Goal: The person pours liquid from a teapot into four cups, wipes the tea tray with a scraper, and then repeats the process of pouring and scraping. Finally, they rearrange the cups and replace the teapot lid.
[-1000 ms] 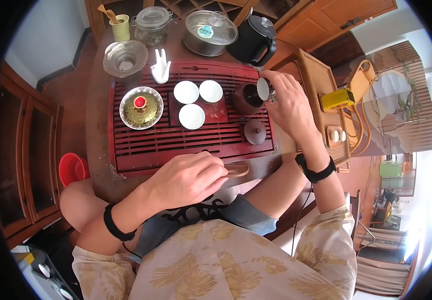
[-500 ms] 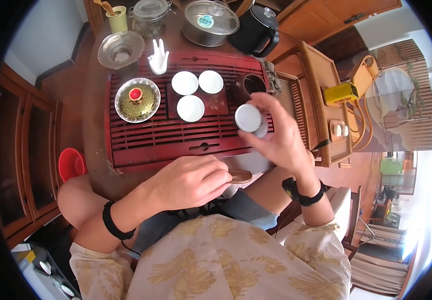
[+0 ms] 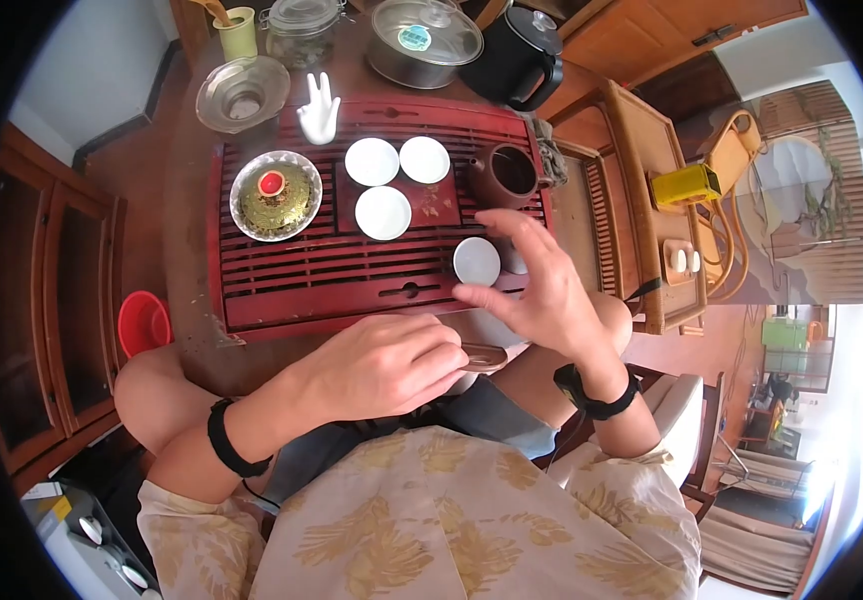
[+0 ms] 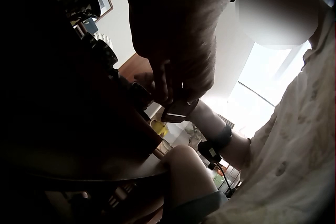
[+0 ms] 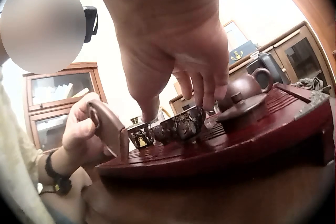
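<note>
On the tray (image 3: 322, 312), cup (image 3: 477, 262) now down, right hand (image 3: 554, 300) wide-fingered, left hand (image 3: 380, 366) in narrow grip on brown piece (image 3: 487, 357).

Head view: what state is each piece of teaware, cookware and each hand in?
Teapot: upright, lid off.
Three white cups: upright.
Nearest cup: upright on tray.
Red-knobbed bowl: covered.
Steel pot: covered.
Black kettle: lid shut.
Left hand: holding a brown piece.
Right hand: open.
</note>
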### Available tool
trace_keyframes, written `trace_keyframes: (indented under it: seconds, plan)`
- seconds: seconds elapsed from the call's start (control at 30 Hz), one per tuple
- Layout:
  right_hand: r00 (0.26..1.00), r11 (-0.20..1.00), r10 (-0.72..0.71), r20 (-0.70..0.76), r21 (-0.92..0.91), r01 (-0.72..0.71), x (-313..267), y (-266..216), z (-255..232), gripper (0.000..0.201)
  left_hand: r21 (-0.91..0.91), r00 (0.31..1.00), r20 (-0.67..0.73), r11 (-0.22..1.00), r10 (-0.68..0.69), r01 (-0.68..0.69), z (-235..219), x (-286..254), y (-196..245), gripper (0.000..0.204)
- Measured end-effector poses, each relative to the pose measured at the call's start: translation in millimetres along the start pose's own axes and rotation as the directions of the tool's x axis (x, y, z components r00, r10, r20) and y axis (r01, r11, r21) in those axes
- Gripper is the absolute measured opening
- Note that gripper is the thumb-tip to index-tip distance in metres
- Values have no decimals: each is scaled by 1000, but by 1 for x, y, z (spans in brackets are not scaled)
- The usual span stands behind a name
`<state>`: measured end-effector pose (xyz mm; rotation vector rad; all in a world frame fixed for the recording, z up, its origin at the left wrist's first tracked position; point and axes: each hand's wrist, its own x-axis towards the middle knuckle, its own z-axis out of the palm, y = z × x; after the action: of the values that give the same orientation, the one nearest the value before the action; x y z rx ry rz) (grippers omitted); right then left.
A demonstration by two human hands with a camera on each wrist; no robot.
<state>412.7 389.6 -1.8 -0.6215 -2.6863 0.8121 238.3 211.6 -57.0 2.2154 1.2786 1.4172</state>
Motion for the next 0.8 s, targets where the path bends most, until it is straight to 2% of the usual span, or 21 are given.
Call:
trace_keyframes:
  seconds: [0.1, 0.2, 0.33, 0.37, 0.6, 0.7, 0.8]
  plan:
    - [982, 988, -139, -124, -78, 130, 24, 7, -4, 64, 0, 1000, -9, 1000, 7, -7, 1, 0, -1, 20]
    - [967, 969, -211, -144, -158, 188, 56, 4, -6, 62, 12, 1000, -12, 1000, 14, -14, 1, 0, -1, 19]
    - [955, 942, -288, -75, -202, 269, 89, 16, 9, 72, 15, 1000, -26, 1000, 14, -14, 0, -1, -2, 19]
    - [961, 946, -274, -40, -194, 262, 94, 18, 12, 77, 18, 1000, -28, 1000, 10, -10, 0, -2, -2, 18]
    - [963, 953, -266, -35, -161, 257, 107, 31, 31, 76, 27, 1000, -21, 1000, 2, -2, 0, -3, -3, 17]
    - [962, 952, -265, -62, -176, 251, 108, 30, 29, 73, 46, 1000, -22, 999, 3, -2, 0, -3, -3, 17]
    - [974, 977, -201, -108, -96, 191, 105, 24, 16, 70, 41, 1000, -30, 999, -9, 10, 0, -2, -3, 17]
